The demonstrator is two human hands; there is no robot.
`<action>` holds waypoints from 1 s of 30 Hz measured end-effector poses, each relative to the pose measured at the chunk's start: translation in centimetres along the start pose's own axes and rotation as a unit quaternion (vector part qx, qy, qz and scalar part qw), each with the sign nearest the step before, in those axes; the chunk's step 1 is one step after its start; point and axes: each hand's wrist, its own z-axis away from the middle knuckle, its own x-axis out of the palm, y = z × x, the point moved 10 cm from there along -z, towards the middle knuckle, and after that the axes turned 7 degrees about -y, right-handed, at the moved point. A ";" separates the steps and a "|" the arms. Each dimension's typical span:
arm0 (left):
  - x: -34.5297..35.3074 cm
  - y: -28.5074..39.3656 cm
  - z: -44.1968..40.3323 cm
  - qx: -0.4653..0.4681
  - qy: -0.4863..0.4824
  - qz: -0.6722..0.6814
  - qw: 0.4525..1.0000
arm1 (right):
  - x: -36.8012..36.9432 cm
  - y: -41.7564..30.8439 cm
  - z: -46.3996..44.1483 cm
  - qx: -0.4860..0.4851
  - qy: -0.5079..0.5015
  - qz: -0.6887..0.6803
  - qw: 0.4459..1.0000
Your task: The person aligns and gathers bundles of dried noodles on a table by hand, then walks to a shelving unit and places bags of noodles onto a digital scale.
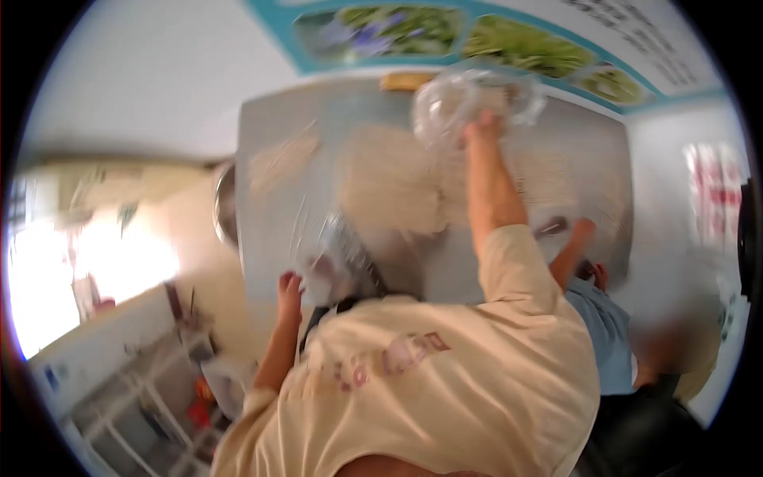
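My right hand point(485, 127) reaches to the far side of the table, its fingers closed on a clear plastic bag point(439, 107) with something pale inside. Low on the left, my left hand point(292, 286) is at the near table edge with its fingers curled. Beside those fingers is a blurred whitish thing point(326, 278), perhaps thin plastic; what the fingers grip is not clear. Flat beige sheets or pieces point(389, 175) lie across the middle of the table, smeared by motion. A dark-edged, shiny strip point(354, 250) lies between my left hand and the sheets.
The grey table point(270, 215) meets a wall with a picture poster point(381, 32). A yellow object point(407, 81) sits at the far edge. Close on my right, a co-worker in blue point(600, 322) has a hand point(584, 230) over the table. Shelves point(151, 389) stand at lower left.
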 end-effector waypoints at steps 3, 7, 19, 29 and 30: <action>-1.1 -0.1 1.1 0.011 0.037 -0.023 0.999 | 4.3 1.1 0.2 0.327 -0.075 -0.733 0.592; -1.8 -2.7 0.7 0.076 0.049 -0.239 0.967 | -6.4 -6.5 8.3 0.203 -0.038 -0.676 0.708; 5.0 -4.8 -2.1 0.129 -0.216 -0.574 0.779 | 4.4 -9.7 49.4 -0.099 -0.409 -0.026 0.907; -5.2 7.5 -10.2 0.253 -0.057 -0.493 0.831 | 3.2 -11.1 49.4 0.043 -0.382 -0.066 0.921; -6.2 9.6 -10.9 0.270 0.001 -0.498 0.824 | 2.4 -11.4 49.7 0.045 -0.378 -0.062 0.923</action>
